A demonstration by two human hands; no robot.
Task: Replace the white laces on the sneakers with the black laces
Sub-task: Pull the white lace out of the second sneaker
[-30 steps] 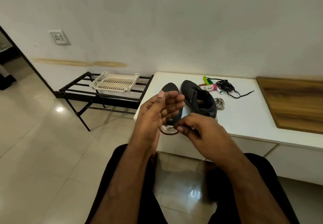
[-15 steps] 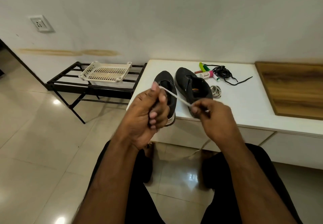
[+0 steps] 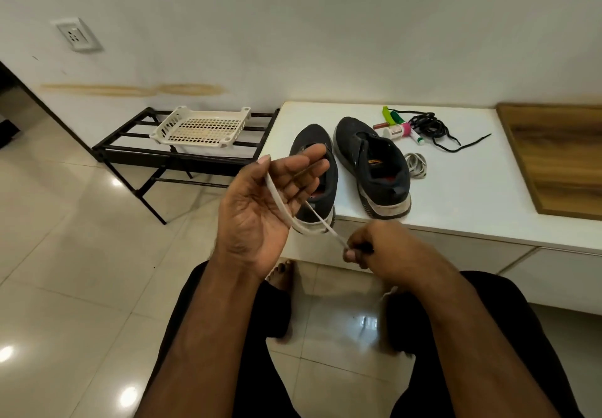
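Your left hand (image 3: 260, 209) is up in front of the worktop's (image 3: 456, 196) front-left corner, palm toward you, fingers spread and mostly straight, w/ a white lace (image 3: 280, 204) looped across the palm and round the fingers. Your right hand (image 3: 374, 251) sits lower, just below the front edge, thumb and forefinger pinching the lace's other end; the strand runs taut btwn the two hands. Both sneakers (image 3: 371, 163) stand side by side near the front-left corner, heels toward the front edge, toes toward the wall; the L one is partly hidden behind your left hand, its heel at the very edge. No laces visible in the R one's eyelets; L one, can't tell. A second white lace coil (image 3: 416, 165) lies just beside the R sneaker, on its right. Black laces (image 3: 430, 127) lie in a loose tangle near the back edge, one end trailing right. Next to them, approx. back-centre: a few small tubes/bottles (image 3: 399, 127), green, pink, white. Wooden board (image 3: 560, 157) covers the worktop's right end. Off the left end: black rack (image 3: 136, 153) w/ a white perforated basket (image 3: 202, 127) on top.
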